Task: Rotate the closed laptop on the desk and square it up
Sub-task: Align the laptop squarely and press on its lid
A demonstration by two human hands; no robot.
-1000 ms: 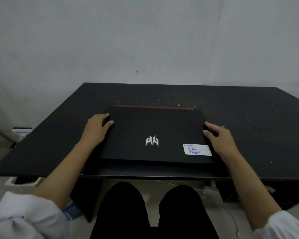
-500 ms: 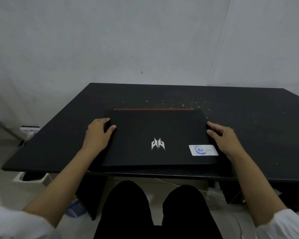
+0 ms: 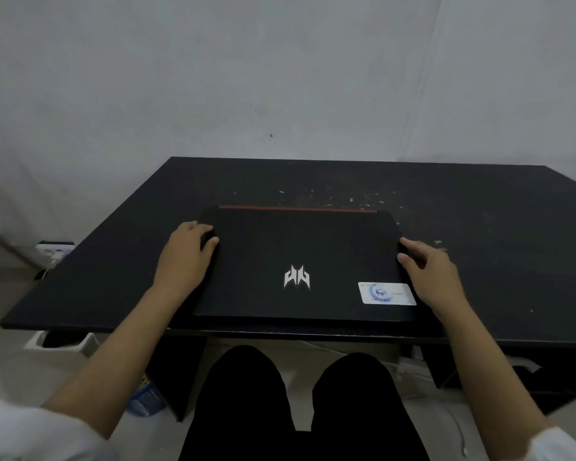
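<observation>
Bare desk [image 3: 499, 261] right of laptop [image 3: 300, 247]

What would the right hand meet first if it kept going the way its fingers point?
The right hand points left and away, already against the laptop at its right edge, so it would meet the laptop's lid first.

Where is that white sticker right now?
In the head view, the white sticker sits on the closed laptop's lid, at its near right corner, right of the silver logo and beside the right hand.
</observation>
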